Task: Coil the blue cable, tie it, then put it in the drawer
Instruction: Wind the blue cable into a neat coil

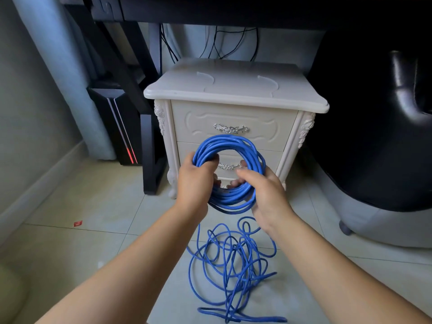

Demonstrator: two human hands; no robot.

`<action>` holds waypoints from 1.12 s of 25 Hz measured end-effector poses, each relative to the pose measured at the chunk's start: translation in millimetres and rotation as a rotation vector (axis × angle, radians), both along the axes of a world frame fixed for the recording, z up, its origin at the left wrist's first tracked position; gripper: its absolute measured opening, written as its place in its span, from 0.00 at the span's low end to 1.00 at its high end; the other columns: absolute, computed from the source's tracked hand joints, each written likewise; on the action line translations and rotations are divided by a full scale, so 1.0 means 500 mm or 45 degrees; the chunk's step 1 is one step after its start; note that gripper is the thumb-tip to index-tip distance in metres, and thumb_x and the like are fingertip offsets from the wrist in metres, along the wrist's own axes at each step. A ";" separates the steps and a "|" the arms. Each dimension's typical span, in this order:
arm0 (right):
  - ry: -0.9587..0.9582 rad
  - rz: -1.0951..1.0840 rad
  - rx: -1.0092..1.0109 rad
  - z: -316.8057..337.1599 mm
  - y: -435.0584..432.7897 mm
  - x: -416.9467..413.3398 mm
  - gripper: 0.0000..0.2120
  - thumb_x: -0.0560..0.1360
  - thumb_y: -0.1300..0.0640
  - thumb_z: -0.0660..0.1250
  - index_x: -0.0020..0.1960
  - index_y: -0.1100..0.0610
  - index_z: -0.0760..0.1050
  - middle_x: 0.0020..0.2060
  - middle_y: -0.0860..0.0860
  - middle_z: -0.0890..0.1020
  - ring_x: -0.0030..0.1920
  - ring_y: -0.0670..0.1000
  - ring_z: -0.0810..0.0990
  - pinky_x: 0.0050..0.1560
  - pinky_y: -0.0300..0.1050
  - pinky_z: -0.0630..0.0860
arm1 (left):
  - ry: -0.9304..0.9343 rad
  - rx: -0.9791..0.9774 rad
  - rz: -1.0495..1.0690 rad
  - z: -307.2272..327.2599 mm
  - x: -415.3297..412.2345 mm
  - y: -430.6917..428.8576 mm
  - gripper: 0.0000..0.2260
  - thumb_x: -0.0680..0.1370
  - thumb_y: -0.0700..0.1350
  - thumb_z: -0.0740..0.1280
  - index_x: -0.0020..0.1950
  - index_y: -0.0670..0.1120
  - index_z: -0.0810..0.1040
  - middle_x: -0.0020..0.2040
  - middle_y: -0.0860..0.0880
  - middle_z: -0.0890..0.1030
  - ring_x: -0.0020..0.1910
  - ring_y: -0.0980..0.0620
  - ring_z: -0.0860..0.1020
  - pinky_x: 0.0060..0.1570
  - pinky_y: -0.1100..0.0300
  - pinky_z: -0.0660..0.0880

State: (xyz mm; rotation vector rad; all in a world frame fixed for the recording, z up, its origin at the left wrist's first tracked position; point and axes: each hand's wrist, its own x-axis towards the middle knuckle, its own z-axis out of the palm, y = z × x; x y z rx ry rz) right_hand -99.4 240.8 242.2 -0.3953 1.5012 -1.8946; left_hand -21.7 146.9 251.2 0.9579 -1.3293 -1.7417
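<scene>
The blue cable's coil is a round bundle of several loops held upright in front of the nightstand. My left hand grips the coil's left side, fingers curled round the strands. On the coil's lower right side my right hand holds the strands. A loose tangle of the same cable lies on the tiled floor below my hands. Both drawers are closed: the upper drawer and the lower drawer, each with a silver handle.
The cream nightstand stands under a dark desk. A black computer tower is at the left, a black chair at the right. Black wires hang behind the nightstand. A red scrap lies on the floor.
</scene>
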 end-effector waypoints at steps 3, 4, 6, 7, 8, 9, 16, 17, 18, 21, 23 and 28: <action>0.104 -0.137 0.114 -0.001 -0.002 -0.019 0.06 0.74 0.64 0.69 0.45 0.55 0.74 0.26 0.49 0.74 0.30 0.50 0.74 0.57 0.64 0.77 | -0.074 0.040 -0.151 -0.008 0.006 0.009 0.05 0.76 0.43 0.70 0.50 0.45 0.77 0.28 0.49 0.76 0.32 0.49 0.75 0.41 0.53 0.72; 0.154 -0.170 0.160 0.000 -0.001 -0.029 0.07 0.74 0.65 0.68 0.44 0.54 0.73 0.26 0.48 0.73 0.29 0.50 0.72 0.53 0.64 0.79 | -0.132 0.003 -0.224 -0.005 0.011 0.010 0.05 0.75 0.43 0.72 0.48 0.46 0.77 0.31 0.47 0.78 0.34 0.49 0.77 0.41 0.54 0.73; 0.262 -0.190 0.226 0.009 0.000 -0.043 0.10 0.72 0.68 0.65 0.41 0.53 0.73 0.24 0.47 0.71 0.27 0.49 0.70 0.46 0.63 0.81 | -0.268 -0.154 -0.321 0.003 0.019 0.005 0.07 0.73 0.43 0.73 0.49 0.46 0.78 0.38 0.46 0.83 0.38 0.49 0.80 0.43 0.56 0.75; 0.327 -0.176 0.255 0.015 0.001 -0.049 0.12 0.71 0.69 0.63 0.41 0.52 0.74 0.25 0.47 0.72 0.26 0.49 0.69 0.44 0.62 0.81 | -0.314 -0.261 -0.332 0.006 0.022 0.002 0.11 0.72 0.42 0.74 0.52 0.48 0.78 0.43 0.47 0.84 0.41 0.49 0.82 0.46 0.56 0.77; 0.409 -0.144 0.293 0.022 0.001 -0.051 0.15 0.70 0.70 0.62 0.41 0.50 0.75 0.27 0.48 0.74 0.26 0.49 0.69 0.43 0.60 0.82 | -0.340 -0.376 -0.335 0.009 0.025 -0.003 0.16 0.72 0.41 0.74 0.57 0.50 0.77 0.46 0.48 0.84 0.44 0.50 0.83 0.48 0.57 0.78; 0.516 -0.092 0.345 0.027 0.002 -0.051 0.16 0.70 0.70 0.62 0.42 0.48 0.76 0.31 0.49 0.76 0.27 0.49 0.71 0.42 0.57 0.83 | -0.351 -0.500 -0.354 0.012 0.027 -0.008 0.21 0.71 0.39 0.73 0.62 0.52 0.75 0.48 0.49 0.83 0.44 0.53 0.82 0.48 0.61 0.78; 1.382 0.142 0.653 0.017 0.007 -0.027 0.11 0.72 0.64 0.65 0.49 0.49 0.75 0.37 0.45 0.78 0.40 0.51 0.74 0.38 0.39 0.69 | -0.712 -1.086 -0.571 0.010 0.028 -0.008 0.04 0.76 0.42 0.67 0.50 0.49 0.76 0.36 0.54 0.78 0.34 0.56 0.75 0.33 0.68 0.68; 1.326 0.098 0.622 0.014 0.007 -0.028 0.11 0.72 0.63 0.66 0.49 0.49 0.75 0.37 0.46 0.78 0.40 0.52 0.74 0.38 0.38 0.70 | -0.701 -1.087 -0.544 0.008 0.026 -0.006 0.02 0.76 0.42 0.67 0.47 0.48 0.76 0.34 0.54 0.76 0.33 0.56 0.74 0.32 0.67 0.67; 1.228 0.055 0.590 0.016 0.007 -0.028 0.11 0.71 0.63 0.66 0.49 0.49 0.74 0.37 0.47 0.79 0.39 0.53 0.76 0.39 0.41 0.72 | -0.670 -1.061 -0.512 0.007 0.024 -0.006 0.02 0.77 0.43 0.66 0.46 0.49 0.75 0.33 0.54 0.76 0.33 0.55 0.73 0.32 0.67 0.68; 0.949 -0.017 0.551 0.018 0.003 -0.036 0.12 0.70 0.60 0.70 0.49 0.47 0.73 0.39 0.50 0.82 0.40 0.55 0.81 0.40 0.49 0.77 | -0.510 -0.874 -0.444 0.007 0.018 -0.009 0.01 0.78 0.43 0.67 0.48 0.48 0.77 0.37 0.49 0.79 0.39 0.46 0.78 0.43 0.51 0.79; 0.783 0.045 0.517 0.020 0.005 -0.042 0.10 0.70 0.58 0.71 0.48 0.48 0.75 0.42 0.51 0.83 0.43 0.55 0.84 0.47 0.54 0.80 | -0.446 -0.710 -0.416 0.008 0.019 -0.007 0.02 0.78 0.42 0.67 0.50 0.47 0.78 0.39 0.45 0.81 0.36 0.45 0.77 0.43 0.47 0.81; 0.338 0.182 0.309 0.022 0.023 -0.055 0.09 0.72 0.60 0.72 0.51 0.54 0.78 0.46 0.57 0.86 0.44 0.53 0.86 0.53 0.53 0.80 | -0.202 -0.178 -0.252 0.011 0.016 -0.017 0.04 0.77 0.39 0.67 0.45 0.47 0.77 0.30 0.52 0.70 0.29 0.54 0.69 0.35 0.57 0.76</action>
